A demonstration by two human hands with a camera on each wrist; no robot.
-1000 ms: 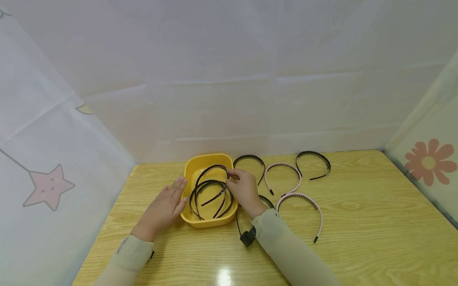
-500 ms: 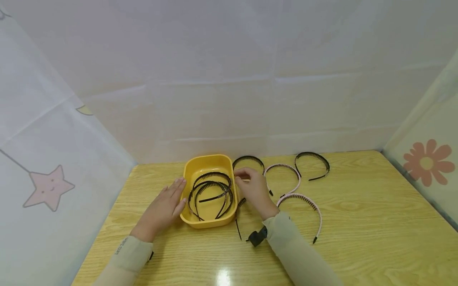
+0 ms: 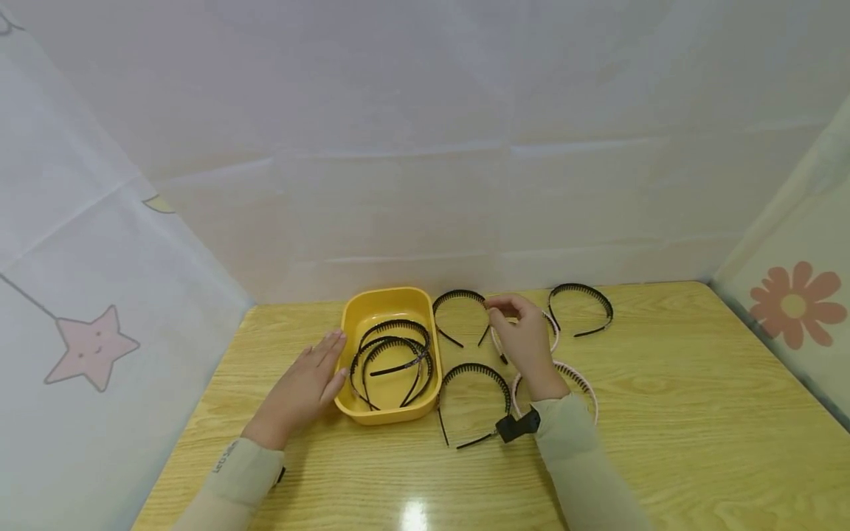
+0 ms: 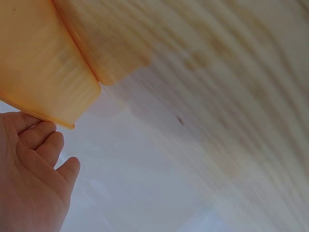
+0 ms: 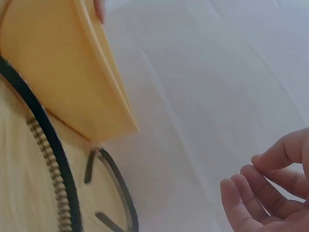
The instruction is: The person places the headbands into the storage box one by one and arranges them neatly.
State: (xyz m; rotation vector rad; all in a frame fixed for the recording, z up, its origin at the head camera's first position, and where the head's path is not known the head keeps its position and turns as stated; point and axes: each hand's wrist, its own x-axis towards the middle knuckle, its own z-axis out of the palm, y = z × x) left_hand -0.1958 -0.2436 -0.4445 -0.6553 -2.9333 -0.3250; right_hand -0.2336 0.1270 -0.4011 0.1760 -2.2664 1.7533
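Note:
A yellow plastic basin (image 3: 388,417) holds several black toothed headbands (image 3: 396,322) lying over one another. My left hand (image 3: 296,391) rests its straight fingers against the basin's left rim; the left wrist view shows the fingertips (image 4: 46,128) touching that rim from outside. To the right of the basin, my right hand (image 3: 524,341) hovers over the loose headbands with fingers bent loosely and nothing in them. It partly hides a back pink headband (image 3: 553,324) and is close to a back black headband (image 3: 460,293). In the right wrist view that hand (image 5: 277,188) appears empty.
A black headband (image 3: 473,367) lies beside the basin's front right. Another pink headband (image 3: 591,394) lies partly behind the right wrist, and a black headband (image 3: 580,286) sits farther right. A pale sheet (image 3: 425,192) backs the wooden table (image 3: 690,413).
My right hand has let go of a black headband, which dropped lower into the basin. That hand then moved right, out over the loose headbands. The left hand stays at the rim.

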